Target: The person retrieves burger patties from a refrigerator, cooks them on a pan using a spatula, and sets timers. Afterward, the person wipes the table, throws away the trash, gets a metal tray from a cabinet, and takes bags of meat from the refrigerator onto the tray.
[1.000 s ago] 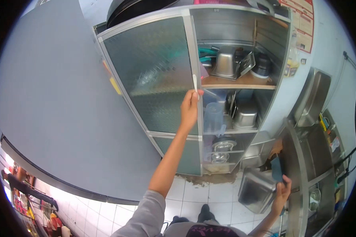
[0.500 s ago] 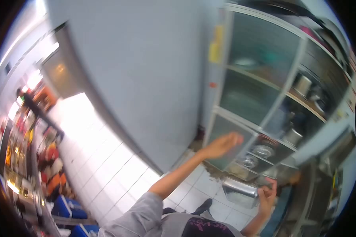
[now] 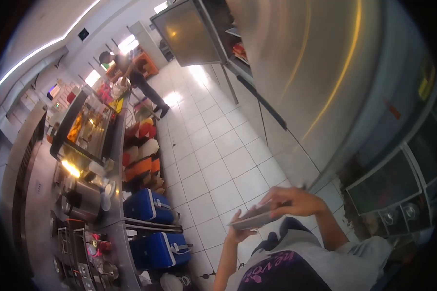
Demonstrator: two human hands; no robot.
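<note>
Between my two hands is a flat-looking grey metal item (image 3: 255,217), tilted and seen nearly edge-on; its exact shape is blurred. My left hand (image 3: 240,229) holds its left end from below, fingers bent against it. My right hand (image 3: 294,201) grips the other end from above, its fingers curled over the edge. Both hands are in front of my apron, over the tiled floor.
Blue coolers (image 3: 150,206) stand under the long steel counter (image 3: 117,194) at left. A large steel door or panel (image 3: 301,63) rises at right, with the glass-door cabinet (image 3: 386,186) beyond. A person (image 3: 140,80) stands farther back by the counter.
The view has swung left, from the cabinet to the aisle. My left hand has let go of the cabinet door, and both hands have come together on the grey item.
</note>
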